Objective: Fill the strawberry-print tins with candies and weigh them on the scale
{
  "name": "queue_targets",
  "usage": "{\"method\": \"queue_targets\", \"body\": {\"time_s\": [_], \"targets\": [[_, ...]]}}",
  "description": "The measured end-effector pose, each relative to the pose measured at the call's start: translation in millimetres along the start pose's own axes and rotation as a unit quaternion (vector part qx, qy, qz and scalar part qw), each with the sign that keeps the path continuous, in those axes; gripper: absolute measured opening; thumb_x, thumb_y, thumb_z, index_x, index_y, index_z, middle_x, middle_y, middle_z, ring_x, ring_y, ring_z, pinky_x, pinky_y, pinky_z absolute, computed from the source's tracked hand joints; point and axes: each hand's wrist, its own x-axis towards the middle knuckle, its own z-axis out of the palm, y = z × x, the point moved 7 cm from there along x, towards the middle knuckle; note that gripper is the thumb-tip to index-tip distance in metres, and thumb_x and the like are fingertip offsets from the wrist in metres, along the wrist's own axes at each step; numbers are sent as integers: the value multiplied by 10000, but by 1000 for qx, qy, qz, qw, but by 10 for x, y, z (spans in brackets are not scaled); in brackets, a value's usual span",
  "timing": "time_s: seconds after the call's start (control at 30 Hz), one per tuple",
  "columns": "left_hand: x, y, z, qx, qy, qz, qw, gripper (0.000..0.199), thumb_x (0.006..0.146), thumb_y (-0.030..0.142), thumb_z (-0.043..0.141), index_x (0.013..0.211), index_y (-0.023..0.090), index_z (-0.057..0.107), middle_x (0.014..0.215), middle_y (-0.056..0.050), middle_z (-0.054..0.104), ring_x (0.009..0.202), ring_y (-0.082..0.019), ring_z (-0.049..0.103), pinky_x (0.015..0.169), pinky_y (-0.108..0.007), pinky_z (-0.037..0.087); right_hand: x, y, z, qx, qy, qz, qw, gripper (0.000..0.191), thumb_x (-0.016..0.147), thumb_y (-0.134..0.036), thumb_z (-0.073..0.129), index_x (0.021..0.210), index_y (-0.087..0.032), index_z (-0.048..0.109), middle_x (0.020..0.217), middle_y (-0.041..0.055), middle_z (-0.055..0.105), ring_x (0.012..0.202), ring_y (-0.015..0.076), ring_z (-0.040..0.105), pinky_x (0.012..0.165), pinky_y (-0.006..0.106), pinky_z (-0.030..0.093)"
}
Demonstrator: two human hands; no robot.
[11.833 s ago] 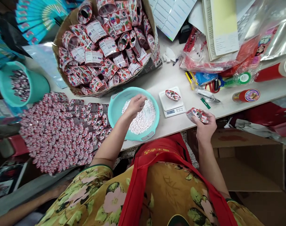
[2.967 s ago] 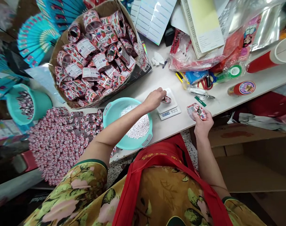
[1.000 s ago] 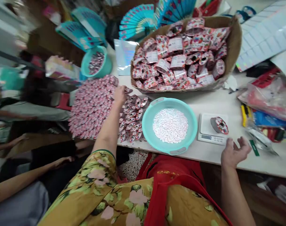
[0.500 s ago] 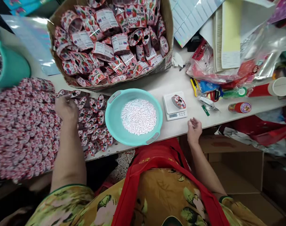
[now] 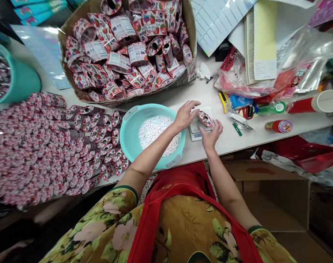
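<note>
A small red-and-white printed packet (image 5: 204, 119) with a dark opening on top stands on a white digital scale (image 5: 196, 136). My left hand (image 5: 186, 115) reaches over the basin to the packet's left side, fingers apart and holding nothing. On the packet's lower right, my right hand (image 5: 211, 136) is open, thumb and fingers spread close to it. Just left of the scale sits a turquoise basin (image 5: 126, 140) with small pale pieces (image 5: 152, 130) inside, partly hidden by my left forearm. Rows of upright printed packets (image 5: 96, 135) stand left of the basin.
A cardboard box (image 5: 192, 71) full of printed packets is behind the basin. A turquoise bucket (image 5: 26, 80) stands far left. Plastic bags, papers (image 5: 265, 44), a yellow cutter (image 5: 223, 100) and a red round container (image 5: 278, 126) lie right. Another person's hand (image 5: 16, 248) shows lower left.
My left hand has moved right from the packet rows, across the basin, to the packet on the scale. My right hand has moved left and up to it and opened.
</note>
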Motion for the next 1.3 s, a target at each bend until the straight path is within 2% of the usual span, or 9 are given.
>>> {"method": "queue_targets", "body": {"time_s": [0.17,0.37,0.53,0.67,0.77,0.87,1.07,1.2,1.3], "targets": [[-307,-205,-318,-197,123,-121,965,372,976,494,534,1149,189,660,1211,-96,693,1099,-198,654,953,-328,506,425,-382,82,113,-144,-26,983,533,671,-485,811,1063,-178,621,1030,48,682,965,194,630,919,351,536],[-956,-219,-556,-517,92,-245,815,664,941,740,412,1083,159,698,1139,-149,738,1164,-275,673,989,-404,531,-249,-1157,460,69,-434,-36,897,443,677,-488,838,954,-167,711,798,-7,695,677,123,583,672,254,519],[-1368,-524,-565,-633,172,-277,702,477,953,570,551,916,131,734,1030,-144,763,1100,-265,700,1015,-384,518,-549,-1084,819,23,-479,-3,878,487,624,-501,867,932,-149,730,772,-2,707,641,118,568,628,250,500],[-1594,-799,-538,-643,236,-302,663,193,900,276,657,828,111,726,878,-110,749,886,-198,713,892,-321,539,-673,-890,978,-11,-494,28,869,543,580,-499,895,960,-146,737,811,11,727,668,127,588,660,262,507],[-1657,-869,-586,-656,247,-294,649,156,873,259,679,847,111,719,848,-97,726,809,-180,690,795,-303,539,-725,-873,1005,0,-508,26,861,514,596,-492,898,956,-164,737,835,8,731,698,137,609,689,268,519],[-1706,-873,-717,-624,239,-287,687,245,877,354,693,887,110,714,820,-80,692,745,-152,650,711,-268,509,-728,-910,987,20,-514,14,857,491,595,-460,913,961,-185,736,861,5,737,732,149,631,721,279,539],[-1821,-407,-1250,-127,222,-127,958,289,905,466,679,989,198,752,910,-52,699,829,-162,606,798,-282,466,-707,-988,1029,116,-445,-39,887,541,583,-429,935,1017,-211,699,974,33,740,870,194,686,809,335,583],[-1837,-153,-1299,205,105,-44,972,229,989,389,573,1001,251,757,924,-55,706,873,-199,616,745,-300,441,-928,-1150,1311,166,-458,-119,865,500,681,-440,887,1072,-229,659,1123,75,708,1069,234,682,962,405,569],[-1899,-250,-1716,288,114,-39,950,259,1019,365,506,1011,246,736,935,-59,719,858,-192,623,709,-291,430,-992,-1326,1395,142,-439,-211,862,583,742,-433,846,1238,-259,595,1407,113,570,1329,267,554,1071,464,519]]}}
